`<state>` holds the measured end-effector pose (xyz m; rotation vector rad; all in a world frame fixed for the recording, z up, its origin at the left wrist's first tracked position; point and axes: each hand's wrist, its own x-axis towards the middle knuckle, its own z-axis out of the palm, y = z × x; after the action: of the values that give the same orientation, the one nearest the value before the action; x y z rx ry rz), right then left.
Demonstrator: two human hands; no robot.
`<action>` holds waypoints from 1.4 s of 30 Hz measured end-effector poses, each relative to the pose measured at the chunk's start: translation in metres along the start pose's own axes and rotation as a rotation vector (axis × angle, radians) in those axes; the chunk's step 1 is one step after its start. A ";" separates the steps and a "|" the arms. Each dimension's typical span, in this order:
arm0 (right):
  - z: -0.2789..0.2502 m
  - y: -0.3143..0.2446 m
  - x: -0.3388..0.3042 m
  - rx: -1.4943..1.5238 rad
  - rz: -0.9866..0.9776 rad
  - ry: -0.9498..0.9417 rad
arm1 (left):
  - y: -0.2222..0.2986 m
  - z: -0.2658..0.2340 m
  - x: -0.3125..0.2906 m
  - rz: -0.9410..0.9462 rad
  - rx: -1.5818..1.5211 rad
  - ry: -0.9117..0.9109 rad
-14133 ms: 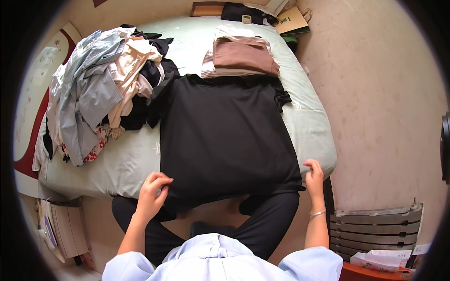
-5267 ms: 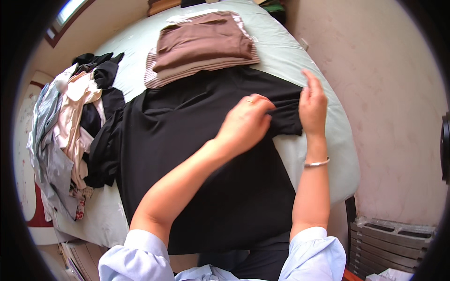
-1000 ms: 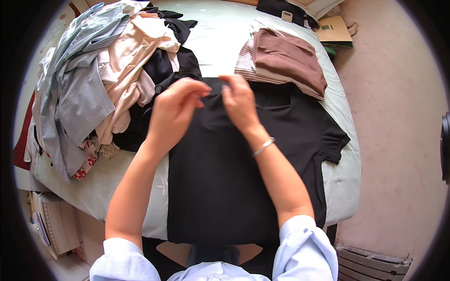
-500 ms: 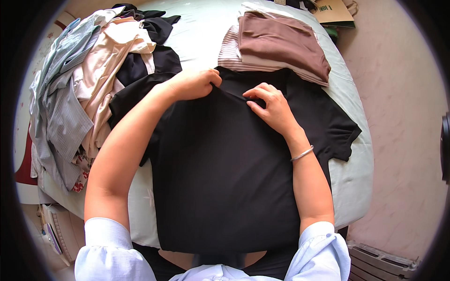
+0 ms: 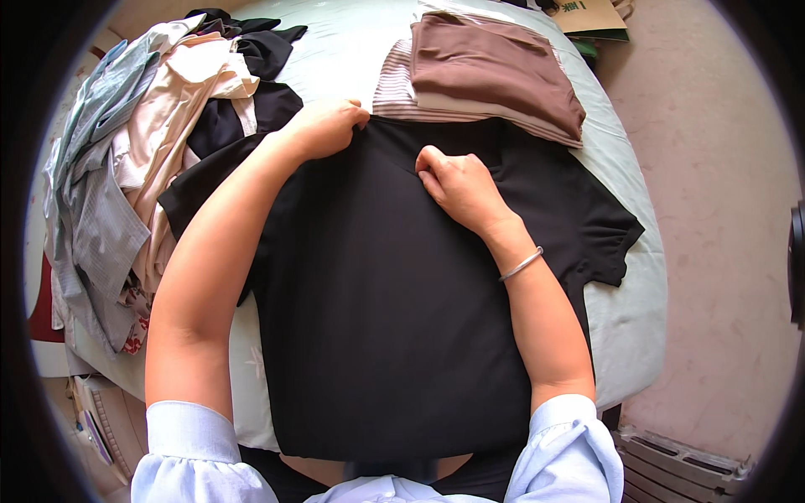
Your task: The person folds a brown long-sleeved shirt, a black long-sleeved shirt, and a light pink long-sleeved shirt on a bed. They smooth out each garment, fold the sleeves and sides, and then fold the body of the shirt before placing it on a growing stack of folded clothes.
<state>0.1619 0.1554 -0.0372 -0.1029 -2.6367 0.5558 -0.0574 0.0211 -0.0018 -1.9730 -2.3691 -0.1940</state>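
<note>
A black short-sleeved shirt (image 5: 377, 318) lies spread in front of me, its hem hanging at the near edge of the bed. My left hand (image 5: 329, 127) is closed on the shirt's fabric at the far left, by the neckline. Closer to the middle, my right hand (image 5: 457, 186) pinches the edge of the neck opening between thumb and fingers. A silver bangle (image 5: 521, 263) circles my right wrist. The right sleeve (image 5: 608, 239) lies flat with a few creases; the left sleeve (image 5: 201, 180) is partly hidden behind my left forearm.
A heap of loose clothes (image 5: 126, 168) in grey, peach and black lies at the left. Folded garments, a brown one (image 5: 495, 71) on top, are stacked beyond the shirt. The pale green bed sheet (image 5: 625, 344) ends at a curved right edge. A brown paper bag (image 5: 591, 18) stands beyond.
Both hands have shifted a little left and away from me, drawing the shirt's neckline along. My right hand's fingers have closed from a looser pose onto the fabric.
</note>
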 end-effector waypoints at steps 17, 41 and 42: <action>-0.039 0.080 0.018 0.145 0.569 0.368 | 0.011 0.012 0.000 -0.027 0.037 0.171; -0.055 0.061 -0.005 -0.003 0.046 -0.240 | 0.091 0.010 0.021 0.147 -0.621 -0.241; -0.054 0.061 -0.005 -0.001 0.095 -0.258 | 0.088 0.012 0.022 0.122 -0.507 -0.228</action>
<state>0.1892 0.2306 -0.0196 -0.1680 -2.8950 0.6371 0.0251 0.0595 -0.0058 -2.4661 -2.5097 -0.6553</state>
